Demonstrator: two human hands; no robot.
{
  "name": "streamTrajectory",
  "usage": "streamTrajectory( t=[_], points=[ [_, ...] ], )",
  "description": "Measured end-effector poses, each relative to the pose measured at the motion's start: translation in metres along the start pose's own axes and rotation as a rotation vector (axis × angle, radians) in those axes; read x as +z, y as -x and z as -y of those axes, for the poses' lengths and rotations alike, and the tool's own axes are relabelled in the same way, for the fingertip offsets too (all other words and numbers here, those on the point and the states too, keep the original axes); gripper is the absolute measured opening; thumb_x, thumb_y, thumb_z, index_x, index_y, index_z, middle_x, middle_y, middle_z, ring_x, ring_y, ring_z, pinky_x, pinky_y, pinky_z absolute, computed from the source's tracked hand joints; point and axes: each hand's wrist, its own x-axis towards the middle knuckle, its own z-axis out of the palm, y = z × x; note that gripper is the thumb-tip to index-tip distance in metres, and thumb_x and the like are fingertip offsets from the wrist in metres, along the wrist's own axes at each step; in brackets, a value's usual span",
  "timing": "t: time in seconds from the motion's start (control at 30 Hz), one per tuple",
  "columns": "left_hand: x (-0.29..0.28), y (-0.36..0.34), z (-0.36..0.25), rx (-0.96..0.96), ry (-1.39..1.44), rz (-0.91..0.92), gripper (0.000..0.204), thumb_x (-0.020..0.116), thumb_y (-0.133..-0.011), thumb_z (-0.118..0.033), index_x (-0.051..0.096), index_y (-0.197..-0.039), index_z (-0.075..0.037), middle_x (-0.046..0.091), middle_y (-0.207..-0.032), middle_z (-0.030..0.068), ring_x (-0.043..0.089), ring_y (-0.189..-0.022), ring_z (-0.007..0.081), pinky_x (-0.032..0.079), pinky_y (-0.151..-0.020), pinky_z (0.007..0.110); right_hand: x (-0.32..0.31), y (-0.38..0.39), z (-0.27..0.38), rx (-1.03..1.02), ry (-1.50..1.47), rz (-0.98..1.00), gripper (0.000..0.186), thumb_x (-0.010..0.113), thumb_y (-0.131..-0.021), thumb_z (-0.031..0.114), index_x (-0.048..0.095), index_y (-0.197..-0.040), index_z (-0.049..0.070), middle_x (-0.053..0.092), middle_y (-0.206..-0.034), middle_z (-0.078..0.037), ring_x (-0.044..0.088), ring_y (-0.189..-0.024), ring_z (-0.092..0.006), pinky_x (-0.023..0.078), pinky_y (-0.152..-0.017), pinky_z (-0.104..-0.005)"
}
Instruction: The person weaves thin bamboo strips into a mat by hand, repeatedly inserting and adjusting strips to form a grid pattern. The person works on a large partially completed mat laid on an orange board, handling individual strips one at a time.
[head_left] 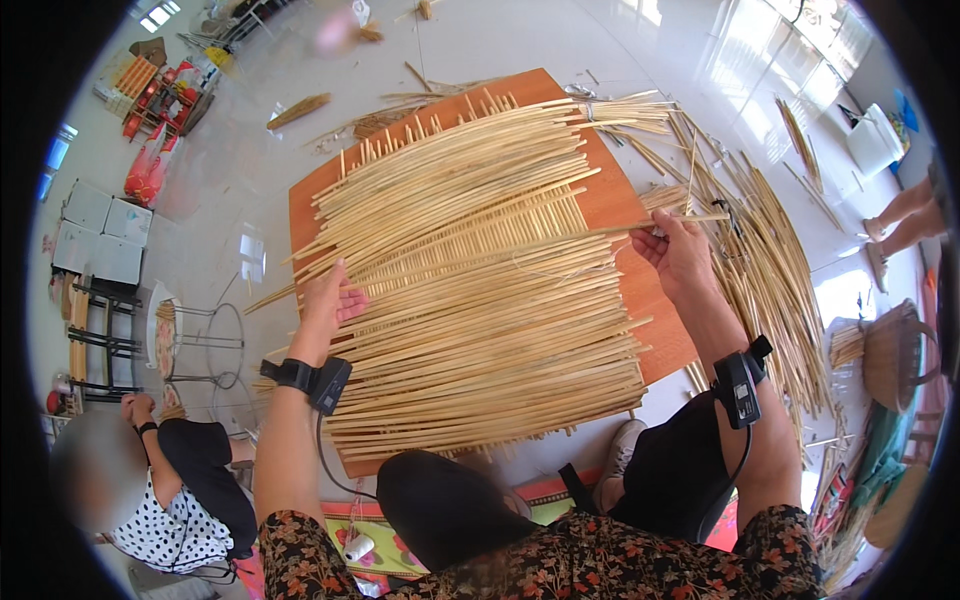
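Note:
My left hand (335, 295) is at the left side of a large mat of pale reed sticks (480, 360), fingers curled at the end of a long stick (560, 240). My right hand (668, 250) grips that stick near its other end, beyond the mat's right side. The stick lies crosswise over a strip where short, closely set rods (530, 208) show between two bands of long sticks. The mat rests on an orange board (665, 345). A thin pale cord (560, 270) lies on the sticks near my right hand.
Loose reeds (770, 300) cover the floor at right, near a wicker basket (890, 355) and another person's legs (900, 215). A seated person (175, 520) is at lower left, below black racks (105, 340) and wire stands (205, 350). My knees are at the board's near edge.

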Motion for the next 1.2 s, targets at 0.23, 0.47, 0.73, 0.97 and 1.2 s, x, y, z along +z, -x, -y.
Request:
streamTrajectory(
  t=[0.23,0.47,0.73,0.97,1.2],
  points=[
    [0.002,-0.021,-0.01,0.41,0.309,-0.253,0.032,0.062,-0.104,-0.036,0.062,-0.095,-0.005,0.068,-0.083,0.008,0.068,-0.068,0.0161,0.056,-0.056,0.027,0.004,-0.002,0.004,-0.051,-0.114,-0.068,0.016,0.06,-0.103,0.014,0.058,-0.107,-0.001,0.068,-0.1,-0.016,0.073,-0.084,-0.0264,0.063,-0.077,-0.0364],
    [0.049,-0.033,0.012,0.912,-0.51,0.021,0.03,0.076,-0.094,-0.021,0.069,-0.119,-0.005,0.073,-0.105,0.006,0.07,-0.096,0.0175,0.056,-0.084,0.03,0.0,-0.006,0.009,-0.071,-0.326,-0.083,0.014,0.059,-0.103,0.012,0.058,-0.107,-0.001,0.068,-0.097,-0.016,0.073,-0.084,-0.0271,0.064,-0.078,-0.037],
    [0.131,-0.007,0.009,1.124,-0.979,-0.094,0.039,0.08,-0.082,-0.011,0.072,-0.12,-0.007,0.069,-0.12,0.0096,0.062,-0.116,0.0309,0.052,-0.098,0.04,0.005,0.005,0.014,-0.053,-0.309,-0.042,0.014,0.057,-0.104,0.012,0.059,-0.107,-0.002,0.068,-0.098,-0.017,0.073,-0.087,-0.0262,0.064,-0.079,-0.0365],
    [0.129,-0.012,0.014,1.123,-0.956,0.087,0.03,0.079,-0.082,-0.004,0.075,-0.111,-0.008,0.069,-0.112,0.0075,0.065,-0.107,0.0303,0.053,-0.091,0.039,0.006,0.003,0.011,-0.066,-0.31,-0.013,0.015,0.059,-0.105,0.014,0.06,-0.105,-0.002,0.068,-0.098,-0.015,0.073,-0.088,-0.0259,0.064,-0.081,-0.0363],
    [0.135,-0.005,0.012,1.077,-0.86,0.11,0.026,0.077,-0.081,0.0,0.075,-0.107,-0.004,0.069,-0.106,0.0104,0.067,-0.101,0.0308,0.054,-0.087,0.037,0.01,0.004,0.011,-0.058,-0.281,0.017,0.017,0.059,-0.106,0.015,0.06,-0.105,-0.002,0.068,-0.098,-0.014,0.073,-0.089,-0.0249,0.064,-0.082,-0.0371]
  ],
)
